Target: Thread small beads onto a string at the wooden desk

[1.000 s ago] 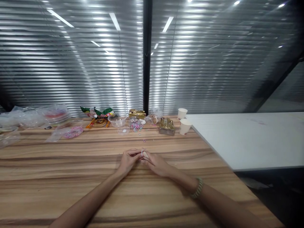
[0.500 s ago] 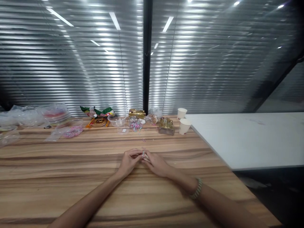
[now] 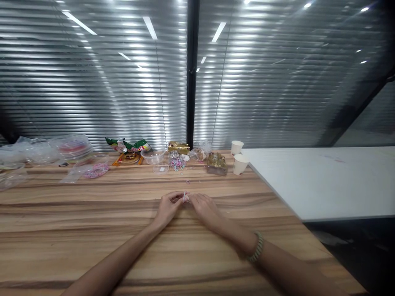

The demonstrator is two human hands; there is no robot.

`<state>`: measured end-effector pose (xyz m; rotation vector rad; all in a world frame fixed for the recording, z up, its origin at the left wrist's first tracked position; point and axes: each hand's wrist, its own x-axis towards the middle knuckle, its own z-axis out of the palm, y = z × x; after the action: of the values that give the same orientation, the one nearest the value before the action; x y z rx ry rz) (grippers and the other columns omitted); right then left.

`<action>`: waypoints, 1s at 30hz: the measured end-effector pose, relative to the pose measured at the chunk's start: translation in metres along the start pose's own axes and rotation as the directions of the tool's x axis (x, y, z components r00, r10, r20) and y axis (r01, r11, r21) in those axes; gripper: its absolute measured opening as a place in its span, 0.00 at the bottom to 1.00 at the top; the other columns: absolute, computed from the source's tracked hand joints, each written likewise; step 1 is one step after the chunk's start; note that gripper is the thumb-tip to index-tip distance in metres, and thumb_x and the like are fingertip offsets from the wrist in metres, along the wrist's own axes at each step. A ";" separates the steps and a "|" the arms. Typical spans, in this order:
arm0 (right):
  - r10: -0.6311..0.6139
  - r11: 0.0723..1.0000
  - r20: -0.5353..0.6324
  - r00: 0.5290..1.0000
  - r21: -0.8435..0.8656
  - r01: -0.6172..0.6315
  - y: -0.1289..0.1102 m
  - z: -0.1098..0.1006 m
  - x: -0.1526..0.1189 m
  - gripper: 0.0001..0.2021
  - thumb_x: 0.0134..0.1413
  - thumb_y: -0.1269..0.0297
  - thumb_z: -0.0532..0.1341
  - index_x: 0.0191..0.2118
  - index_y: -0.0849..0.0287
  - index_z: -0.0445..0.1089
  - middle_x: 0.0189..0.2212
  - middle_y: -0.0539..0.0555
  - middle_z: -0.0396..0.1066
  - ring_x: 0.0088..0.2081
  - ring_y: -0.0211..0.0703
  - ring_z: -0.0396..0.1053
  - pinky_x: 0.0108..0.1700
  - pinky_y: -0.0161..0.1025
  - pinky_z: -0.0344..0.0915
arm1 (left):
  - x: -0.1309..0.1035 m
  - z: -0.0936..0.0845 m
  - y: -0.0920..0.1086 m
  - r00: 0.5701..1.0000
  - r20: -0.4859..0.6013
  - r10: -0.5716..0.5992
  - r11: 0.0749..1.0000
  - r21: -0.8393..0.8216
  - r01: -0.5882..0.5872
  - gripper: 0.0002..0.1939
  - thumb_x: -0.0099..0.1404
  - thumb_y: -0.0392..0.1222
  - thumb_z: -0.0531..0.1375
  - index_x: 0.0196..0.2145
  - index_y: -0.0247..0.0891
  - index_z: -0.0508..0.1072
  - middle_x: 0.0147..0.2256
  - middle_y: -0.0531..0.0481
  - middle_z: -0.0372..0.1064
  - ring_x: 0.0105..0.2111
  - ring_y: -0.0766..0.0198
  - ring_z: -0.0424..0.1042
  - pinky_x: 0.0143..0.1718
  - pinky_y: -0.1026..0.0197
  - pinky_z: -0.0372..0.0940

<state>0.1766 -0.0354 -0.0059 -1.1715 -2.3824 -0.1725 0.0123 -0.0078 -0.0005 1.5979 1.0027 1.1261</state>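
My left hand (image 3: 168,207) is closed in a pinch on a small pale band (image 3: 184,197), which stands up at its fingertips above the wooden table (image 3: 154,263). My right hand (image 3: 206,210) meets it from the right, palm down, its fingers pressed together and pointing at the band; what its fingertips hold, if anything, is hidden. A braided bracelet (image 3: 256,246) circles the right wrist. Just beyond the hands, a tiny pink ring (image 3: 188,181) lies on the table.
Along the back stand a clear bowl (image 3: 153,156), a pile of small coloured bands (image 3: 177,162), a gold box (image 3: 217,164) and two paper cups (image 3: 240,164). Farther left are a tub of pink bands (image 3: 97,170) and stacked lids (image 3: 74,149). A white table (image 3: 327,185) adjoins on the right.
The fingers of my right hand have straightened and shifted slightly up, covering its thumb. The pale band at my left fingertips has moved slightly left and up.
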 end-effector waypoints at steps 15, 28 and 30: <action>0.036 0.997 -0.113 0.993 0.065 -0.029 0.008 0.006 -0.002 0.05 0.56 0.76 0.51 0.34 0.62 0.62 0.28 0.53 0.67 0.31 0.42 0.63 0.35 0.37 0.54 | 0.000 0.002 0.006 0.984 0.177 0.025 0.997 0.070 -0.038 0.13 0.55 0.44 0.59 0.36 0.35 0.74 0.38 0.45 0.70 0.37 0.58 0.69 0.40 0.59 0.65; 0.273 0.960 -0.099 0.957 0.091 -0.264 0.012 0.006 0.000 0.12 0.62 0.68 0.44 0.33 0.60 0.61 0.24 0.52 0.66 0.26 0.41 0.62 0.29 0.34 0.51 | -0.019 0.008 0.030 0.869 0.293 0.398 0.832 0.282 -0.477 0.09 0.62 0.39 0.53 0.34 0.38 0.73 0.34 0.46 0.70 0.42 0.59 0.64 0.47 0.58 0.56; 0.274 0.960 -0.112 0.955 0.094 -0.264 0.011 0.005 -0.001 0.13 0.63 0.67 0.43 0.32 0.60 0.61 0.23 0.52 0.65 0.26 0.41 0.62 0.29 0.34 0.51 | -0.019 0.008 0.032 0.901 0.286 0.326 0.888 0.236 -0.396 0.10 0.62 0.40 0.52 0.31 0.37 0.72 0.33 0.46 0.70 0.39 0.59 0.65 0.45 0.58 0.56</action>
<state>0.1838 -0.0277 -0.0115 -1.3906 -2.0788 -0.0593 0.0191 -0.0353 0.0248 2.1722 0.7473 1.0269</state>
